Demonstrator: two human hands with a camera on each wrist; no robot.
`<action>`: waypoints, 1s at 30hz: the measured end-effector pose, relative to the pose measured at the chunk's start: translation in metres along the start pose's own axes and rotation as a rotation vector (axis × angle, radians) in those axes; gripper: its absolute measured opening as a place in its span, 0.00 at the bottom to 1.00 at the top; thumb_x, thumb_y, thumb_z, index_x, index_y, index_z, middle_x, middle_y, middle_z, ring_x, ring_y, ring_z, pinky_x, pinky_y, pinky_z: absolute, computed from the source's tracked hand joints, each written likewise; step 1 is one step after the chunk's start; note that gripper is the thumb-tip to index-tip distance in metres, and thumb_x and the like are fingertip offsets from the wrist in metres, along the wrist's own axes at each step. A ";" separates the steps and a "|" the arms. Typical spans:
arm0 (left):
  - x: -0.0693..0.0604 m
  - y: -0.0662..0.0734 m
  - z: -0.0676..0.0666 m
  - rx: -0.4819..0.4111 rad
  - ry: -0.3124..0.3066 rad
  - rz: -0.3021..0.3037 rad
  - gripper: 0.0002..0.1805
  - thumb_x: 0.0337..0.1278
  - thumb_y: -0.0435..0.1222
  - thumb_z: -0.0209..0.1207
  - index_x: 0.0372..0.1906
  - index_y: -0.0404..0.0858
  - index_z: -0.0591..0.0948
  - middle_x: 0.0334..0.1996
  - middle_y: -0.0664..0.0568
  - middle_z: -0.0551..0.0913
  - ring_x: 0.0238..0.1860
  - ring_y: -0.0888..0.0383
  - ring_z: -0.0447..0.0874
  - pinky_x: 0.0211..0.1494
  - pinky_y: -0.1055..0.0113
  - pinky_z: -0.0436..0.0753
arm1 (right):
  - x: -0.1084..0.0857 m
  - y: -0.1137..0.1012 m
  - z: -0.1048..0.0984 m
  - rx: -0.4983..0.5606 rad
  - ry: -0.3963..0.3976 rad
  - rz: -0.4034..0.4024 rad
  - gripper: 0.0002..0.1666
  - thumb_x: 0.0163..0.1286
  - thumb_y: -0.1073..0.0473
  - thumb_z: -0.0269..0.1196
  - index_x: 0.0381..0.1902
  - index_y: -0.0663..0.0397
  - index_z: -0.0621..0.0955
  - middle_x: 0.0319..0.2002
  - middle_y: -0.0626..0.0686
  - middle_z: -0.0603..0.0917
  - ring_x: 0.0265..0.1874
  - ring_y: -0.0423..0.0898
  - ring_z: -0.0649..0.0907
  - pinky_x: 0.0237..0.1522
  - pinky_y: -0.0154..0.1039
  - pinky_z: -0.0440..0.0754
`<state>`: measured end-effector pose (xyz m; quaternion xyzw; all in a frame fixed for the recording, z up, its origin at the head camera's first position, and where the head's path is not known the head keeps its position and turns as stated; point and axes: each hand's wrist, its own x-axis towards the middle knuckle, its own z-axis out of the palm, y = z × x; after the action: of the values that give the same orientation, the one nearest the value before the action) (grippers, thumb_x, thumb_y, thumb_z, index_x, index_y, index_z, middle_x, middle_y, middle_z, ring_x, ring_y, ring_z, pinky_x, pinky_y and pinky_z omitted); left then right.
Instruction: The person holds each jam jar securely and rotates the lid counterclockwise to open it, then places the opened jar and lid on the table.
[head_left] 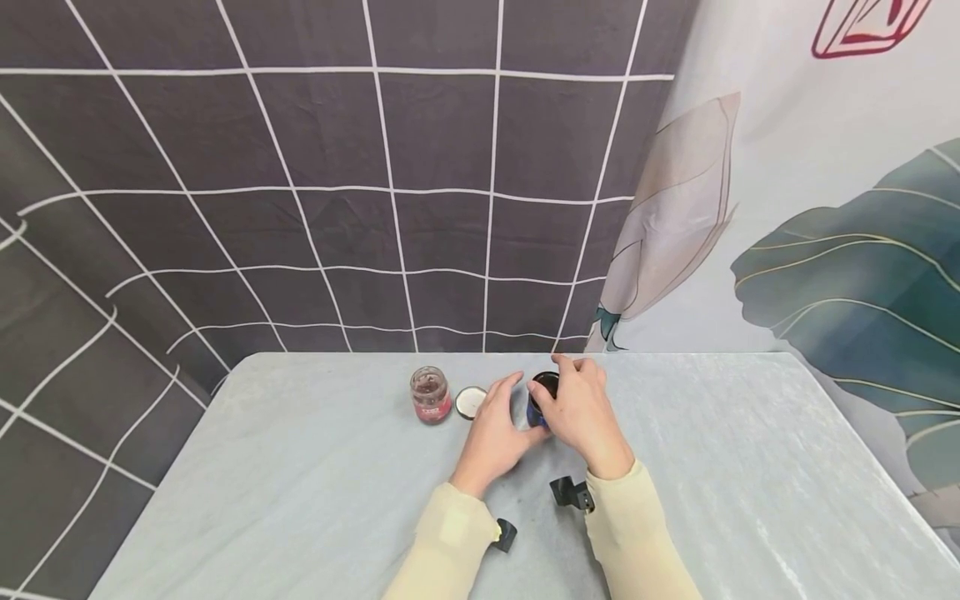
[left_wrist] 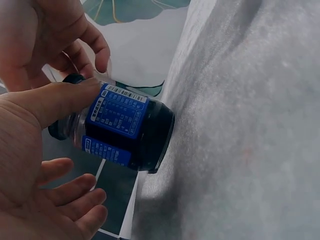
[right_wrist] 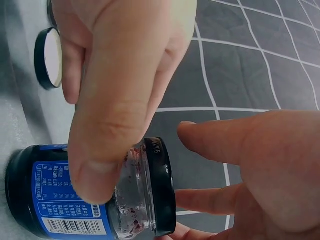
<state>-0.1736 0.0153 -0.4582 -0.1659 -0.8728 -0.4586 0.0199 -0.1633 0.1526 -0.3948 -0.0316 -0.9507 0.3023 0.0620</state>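
Note:
A blue-labelled jar point(head_left: 536, 414) point(left_wrist: 117, 117) point(right_wrist: 55, 187) stands on the table with its black lid point(right_wrist: 161, 187) on. The thumb of my left hand point(head_left: 491, 442) point(left_wrist: 30, 145) point(right_wrist: 120, 85) rests against the label, while its other fingers stay spread, apart from the glass in the left wrist view. My right hand point(head_left: 588, 408) point(left_wrist: 50, 37) point(right_wrist: 255, 175) is around the lid from the right; in the right wrist view its thumb is clear of the lid and a fingertip appears to touch the rim. The far side of the jar is partly hidden.
Left of my hands stands a lidless glass jar point(head_left: 431, 396) with a red label. Between the two jars a loose lid point(head_left: 470, 402) point(right_wrist: 48, 58) lies with its white inside up. A grey cloth covers the table point(head_left: 300, 483); a dark gridded curtain point(head_left: 322, 150) hangs behind.

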 end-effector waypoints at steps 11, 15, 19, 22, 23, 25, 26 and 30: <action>0.005 0.000 0.009 0.029 -0.031 -0.033 0.46 0.49 0.46 0.74 0.73 0.38 0.67 0.70 0.43 0.71 0.70 0.47 0.69 0.71 0.52 0.68 | 0.000 0.002 0.001 -0.004 -0.003 0.011 0.36 0.72 0.50 0.62 0.68 0.69 0.70 0.59 0.74 0.70 0.59 0.70 0.68 0.57 0.62 0.72; 0.006 -0.001 0.012 0.035 -0.038 -0.032 0.46 0.49 0.45 0.73 0.73 0.36 0.67 0.69 0.42 0.71 0.69 0.47 0.70 0.70 0.52 0.69 | 0.000 0.001 0.001 -0.008 0.000 0.011 0.36 0.71 0.50 0.62 0.68 0.69 0.71 0.58 0.74 0.70 0.59 0.70 0.68 0.58 0.62 0.72; 0.007 -0.003 0.016 0.034 -0.043 -0.020 0.45 0.49 0.43 0.72 0.73 0.35 0.67 0.68 0.41 0.72 0.68 0.48 0.72 0.70 0.54 0.70 | 0.000 0.001 0.001 -0.005 0.006 0.011 0.36 0.71 0.51 0.63 0.68 0.69 0.71 0.58 0.74 0.70 0.59 0.69 0.68 0.58 0.62 0.71; 0.008 -0.004 0.019 0.032 -0.039 0.001 0.44 0.48 0.42 0.72 0.72 0.35 0.68 0.66 0.41 0.74 0.66 0.48 0.73 0.69 0.55 0.71 | 0.000 0.001 0.001 -0.006 0.012 0.003 0.35 0.71 0.51 0.63 0.67 0.69 0.71 0.58 0.74 0.71 0.58 0.70 0.68 0.59 0.62 0.71; 0.008 -0.004 0.020 0.029 -0.038 0.006 0.44 0.47 0.42 0.72 0.72 0.34 0.68 0.65 0.41 0.74 0.65 0.48 0.74 0.69 0.55 0.71 | 0.000 0.001 0.001 -0.006 0.013 0.002 0.35 0.71 0.51 0.63 0.67 0.69 0.71 0.58 0.75 0.71 0.58 0.70 0.68 0.59 0.62 0.71; 0.008 -0.006 0.021 0.025 -0.026 0.030 0.44 0.46 0.41 0.72 0.71 0.33 0.69 0.64 0.40 0.75 0.64 0.47 0.75 0.68 0.55 0.72 | 0.000 0.000 0.001 -0.009 0.013 0.000 0.35 0.71 0.51 0.63 0.67 0.70 0.71 0.58 0.75 0.71 0.58 0.70 0.69 0.59 0.62 0.71; 0.008 -0.006 0.022 0.021 -0.023 0.037 0.44 0.46 0.41 0.72 0.70 0.32 0.69 0.64 0.39 0.75 0.64 0.46 0.75 0.68 0.54 0.73 | 0.000 0.000 0.002 -0.010 0.010 0.001 0.35 0.71 0.51 0.63 0.67 0.69 0.71 0.58 0.75 0.71 0.58 0.70 0.69 0.59 0.62 0.71; 0.009 -0.007 0.024 0.011 -0.020 0.048 0.43 0.47 0.41 0.72 0.70 0.31 0.70 0.63 0.39 0.76 0.64 0.46 0.76 0.67 0.54 0.73 | 0.001 0.000 0.002 -0.017 -0.001 0.004 0.35 0.71 0.51 0.63 0.68 0.69 0.71 0.58 0.75 0.70 0.58 0.70 0.69 0.58 0.62 0.72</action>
<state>-0.1818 0.0334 -0.4760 -0.1913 -0.8711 -0.4516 0.0229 -0.1642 0.1515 -0.3966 -0.0338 -0.9532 0.2943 0.0609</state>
